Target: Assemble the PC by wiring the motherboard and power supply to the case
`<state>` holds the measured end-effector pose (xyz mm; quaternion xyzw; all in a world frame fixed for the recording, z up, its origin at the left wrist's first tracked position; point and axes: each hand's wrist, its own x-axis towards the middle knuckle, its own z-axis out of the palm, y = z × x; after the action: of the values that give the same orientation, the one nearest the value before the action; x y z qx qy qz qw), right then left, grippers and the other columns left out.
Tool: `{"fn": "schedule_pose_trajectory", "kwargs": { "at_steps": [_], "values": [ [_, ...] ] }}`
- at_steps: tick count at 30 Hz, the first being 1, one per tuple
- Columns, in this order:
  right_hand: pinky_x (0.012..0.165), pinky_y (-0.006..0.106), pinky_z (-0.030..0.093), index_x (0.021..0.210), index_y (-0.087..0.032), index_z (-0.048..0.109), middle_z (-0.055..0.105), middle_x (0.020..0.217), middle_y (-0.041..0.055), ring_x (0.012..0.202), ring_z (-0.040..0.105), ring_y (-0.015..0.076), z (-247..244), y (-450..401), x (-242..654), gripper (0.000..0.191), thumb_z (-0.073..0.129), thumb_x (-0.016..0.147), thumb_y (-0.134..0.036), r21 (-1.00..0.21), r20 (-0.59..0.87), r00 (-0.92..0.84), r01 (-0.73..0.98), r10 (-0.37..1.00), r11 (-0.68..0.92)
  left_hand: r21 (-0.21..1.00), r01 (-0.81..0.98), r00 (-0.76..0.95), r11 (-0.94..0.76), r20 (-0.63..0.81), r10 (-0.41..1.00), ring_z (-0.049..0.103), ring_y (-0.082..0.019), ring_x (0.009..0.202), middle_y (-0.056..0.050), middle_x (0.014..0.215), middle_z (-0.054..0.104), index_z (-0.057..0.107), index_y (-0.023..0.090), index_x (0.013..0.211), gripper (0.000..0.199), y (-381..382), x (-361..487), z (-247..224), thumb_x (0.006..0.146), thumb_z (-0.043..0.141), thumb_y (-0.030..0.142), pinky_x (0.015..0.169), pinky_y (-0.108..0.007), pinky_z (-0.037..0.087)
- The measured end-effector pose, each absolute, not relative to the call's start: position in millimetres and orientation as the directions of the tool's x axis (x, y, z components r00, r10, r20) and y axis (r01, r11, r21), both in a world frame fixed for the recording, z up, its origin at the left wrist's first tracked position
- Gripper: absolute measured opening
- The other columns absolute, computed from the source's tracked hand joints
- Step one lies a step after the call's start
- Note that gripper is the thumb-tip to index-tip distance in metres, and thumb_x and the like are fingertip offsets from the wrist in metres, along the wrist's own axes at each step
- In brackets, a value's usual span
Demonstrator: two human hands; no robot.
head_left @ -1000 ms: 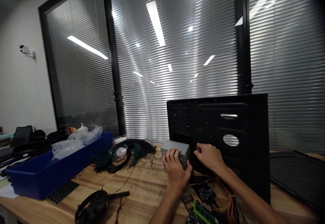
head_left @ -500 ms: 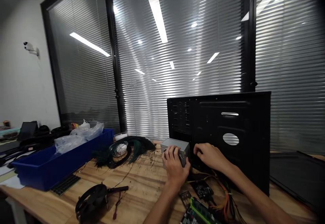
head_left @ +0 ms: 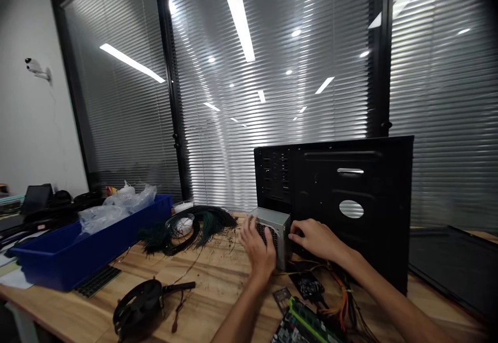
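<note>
A grey metal box with a round fan grille [head_left: 282, 239] stands on the wooden table, against the left part of a black computer case [head_left: 319, 177]. My left hand [head_left: 257, 244] lies on the box's left and front side, thumb and fingers spread around it. At the box's right edge is my right hand [head_left: 311, 236], its fingers curled and pinched near the edge; what they hold, if anything, is hidden. Yellow, orange and black cables [head_left: 344, 301] run below the right hand. A green circuit board [head_left: 303, 322] lies at the front.
A blue bin [head_left: 93, 249] with plastic bags stands at the left. Dark green and black wire bundles [head_left: 194, 229] lie behind it to the right. A black fan [head_left: 138, 309] is at the front left. A dark flat panel [head_left: 451, 265] lies at the far right.
The grey box has turned and shows more of its right side. My left hand has shifted left, its fingers more spread. My right hand has moved slightly left, up to the box's edge.
</note>
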<state>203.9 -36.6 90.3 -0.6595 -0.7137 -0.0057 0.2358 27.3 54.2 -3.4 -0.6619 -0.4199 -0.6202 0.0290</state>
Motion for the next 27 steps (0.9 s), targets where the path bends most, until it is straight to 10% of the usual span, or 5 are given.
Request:
{"fn": "schedule_pose_trajectory", "kwargs": {
  "at_steps": [10,27],
  "values": [
    [0.071,0.029,0.038,0.102,-0.029,0.070,0.076,0.102,-0.0013,0.095,0.071,0.0206,94.2,-36.7,195.6,0.012,0.059,0.102,-0.033,-0.336,0.436,0.007,0.929,0.900,0.156,0.825,0.492,-0.404,-0.278,0.499,0.767,0.051,-0.032,0.141,-0.014,0.146,0.063,0.055,0.021,0.140,0.041,85.7,18.9,-13.3,0.107,0.037,0.038,0.118,-0.054,0.038],
    [0.068,0.028,0.036,0.098,-0.026,0.068,0.075,0.096,-0.0008,0.089,0.069,0.0194,81.3,-27.8,190.3,0.014,0.055,0.101,-0.028,-0.396,0.476,0.094,0.911,0.874,0.118,0.847,0.494,-0.364,-0.198,0.408,0.837,0.063,-0.027,0.126,-0.010,0.133,0.068,0.066,0.019,0.126,0.034,90.7,15.0,-15.2,0.100,0.064,0.041,0.109,-0.055,0.052]
  ]
}}
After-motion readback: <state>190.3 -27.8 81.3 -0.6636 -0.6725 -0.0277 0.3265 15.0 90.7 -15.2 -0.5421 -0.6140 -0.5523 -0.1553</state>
